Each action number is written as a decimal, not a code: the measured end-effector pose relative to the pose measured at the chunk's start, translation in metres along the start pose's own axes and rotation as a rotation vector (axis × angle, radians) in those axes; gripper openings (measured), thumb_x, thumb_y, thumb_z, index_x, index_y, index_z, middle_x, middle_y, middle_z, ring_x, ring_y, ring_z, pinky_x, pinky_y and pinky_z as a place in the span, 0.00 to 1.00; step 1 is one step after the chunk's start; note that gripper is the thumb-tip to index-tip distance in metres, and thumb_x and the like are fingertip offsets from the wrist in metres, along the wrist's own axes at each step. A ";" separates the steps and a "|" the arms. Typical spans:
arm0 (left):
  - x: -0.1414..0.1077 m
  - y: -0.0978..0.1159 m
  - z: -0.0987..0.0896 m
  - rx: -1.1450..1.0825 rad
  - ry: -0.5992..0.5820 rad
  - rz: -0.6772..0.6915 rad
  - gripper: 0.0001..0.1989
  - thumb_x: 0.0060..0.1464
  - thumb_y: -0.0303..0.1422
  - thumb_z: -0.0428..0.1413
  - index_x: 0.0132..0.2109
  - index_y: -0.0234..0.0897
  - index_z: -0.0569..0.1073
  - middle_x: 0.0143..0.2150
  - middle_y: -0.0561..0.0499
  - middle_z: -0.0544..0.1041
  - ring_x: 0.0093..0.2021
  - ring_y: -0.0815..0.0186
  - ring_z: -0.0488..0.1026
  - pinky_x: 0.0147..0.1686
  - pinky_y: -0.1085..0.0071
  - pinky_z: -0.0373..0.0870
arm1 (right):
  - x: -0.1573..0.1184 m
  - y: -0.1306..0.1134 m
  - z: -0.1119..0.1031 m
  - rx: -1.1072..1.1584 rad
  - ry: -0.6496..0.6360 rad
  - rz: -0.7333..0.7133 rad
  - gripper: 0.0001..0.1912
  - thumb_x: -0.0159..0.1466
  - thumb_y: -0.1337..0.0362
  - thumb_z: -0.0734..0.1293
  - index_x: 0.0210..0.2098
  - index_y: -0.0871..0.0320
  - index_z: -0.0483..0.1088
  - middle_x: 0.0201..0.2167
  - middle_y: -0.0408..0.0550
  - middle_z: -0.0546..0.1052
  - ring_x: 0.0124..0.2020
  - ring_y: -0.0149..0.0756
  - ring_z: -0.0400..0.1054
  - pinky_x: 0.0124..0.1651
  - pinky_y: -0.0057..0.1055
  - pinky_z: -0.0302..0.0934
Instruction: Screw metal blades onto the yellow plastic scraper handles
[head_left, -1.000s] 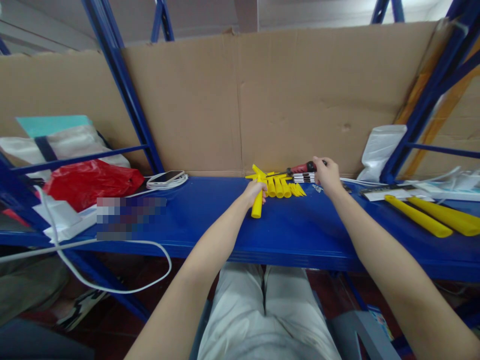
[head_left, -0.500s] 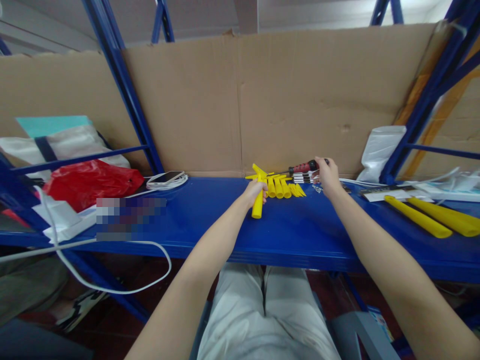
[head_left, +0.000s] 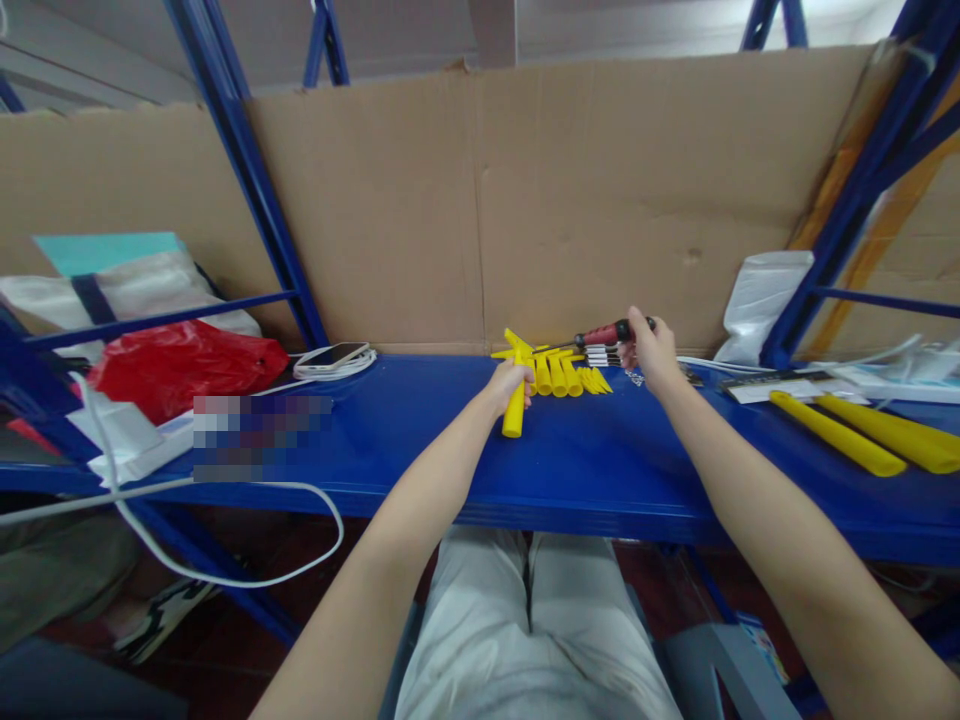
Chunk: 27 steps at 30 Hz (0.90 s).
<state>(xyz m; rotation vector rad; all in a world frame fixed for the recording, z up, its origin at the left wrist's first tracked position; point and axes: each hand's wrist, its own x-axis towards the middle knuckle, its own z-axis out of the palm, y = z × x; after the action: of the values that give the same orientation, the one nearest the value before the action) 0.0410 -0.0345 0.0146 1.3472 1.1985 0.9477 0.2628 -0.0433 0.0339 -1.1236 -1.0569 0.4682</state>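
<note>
My left hand (head_left: pixel 513 386) is wrapped round a yellow tube-like part (head_left: pixel 514 420) with a forked top, its round lower end pointing toward me. A red and black screwdriver (head_left: pixel 600 336) lies roughly level in my right hand (head_left: pixel 649 350), its handle end between the fingers. The shaft reaches left to the top of the held part; whether the tip touches it is too small to tell. Just right of my left hand, several yellow tubes (head_left: pixel 559 378) stand in a row, beside small yellow pointed pieces (head_left: pixel 594 381) and black-and-white items (head_left: pixel 601 356).
Two long yellow pieces (head_left: pixel 840 434) lie at the right on the blue table (head_left: pixel 600 480). A white pouch (head_left: pixel 761 305) leans near the right post. On the left are a red bag (head_left: pixel 180 365), a phone (head_left: pixel 339 354) and white cables. Cardboard (head_left: pixel 585 200) stands behind.
The fingers of my right hand have shifted slightly up and left at the screwdriver's handle end. My left hand and the yellow part have hardly moved.
</note>
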 end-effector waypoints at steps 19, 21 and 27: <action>0.000 -0.002 0.002 0.034 -0.021 0.019 0.15 0.48 0.22 0.51 0.45 0.37 0.67 0.15 0.62 0.61 0.12 0.71 0.60 0.18 0.77 0.62 | 0.009 0.010 -0.001 -0.077 0.105 -0.102 0.22 0.60 0.41 0.65 0.37 0.54 0.63 0.21 0.38 0.64 0.21 0.34 0.62 0.26 0.33 0.58; 0.000 -0.002 0.003 0.045 -0.023 0.014 0.15 0.48 0.22 0.52 0.45 0.37 0.67 0.15 0.62 0.61 0.12 0.72 0.60 0.18 0.77 0.62 | 0.007 0.009 -0.001 -0.082 0.101 -0.102 0.24 0.60 0.39 0.64 0.36 0.54 0.63 0.20 0.39 0.63 0.20 0.34 0.62 0.24 0.33 0.57; 0.001 -0.002 0.003 0.053 -0.025 0.009 0.14 0.49 0.22 0.51 0.44 0.38 0.67 0.14 0.61 0.61 0.12 0.71 0.60 0.17 0.77 0.61 | 0.007 0.007 0.001 -0.105 0.192 -0.121 0.23 0.59 0.42 0.65 0.36 0.56 0.63 0.24 0.40 0.66 0.24 0.34 0.64 0.28 0.33 0.59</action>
<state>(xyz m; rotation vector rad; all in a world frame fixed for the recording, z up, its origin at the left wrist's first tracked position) 0.0435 -0.0342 0.0117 1.4036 1.2070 0.9087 0.2665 -0.0346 0.0312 -1.1650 -0.9833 0.2063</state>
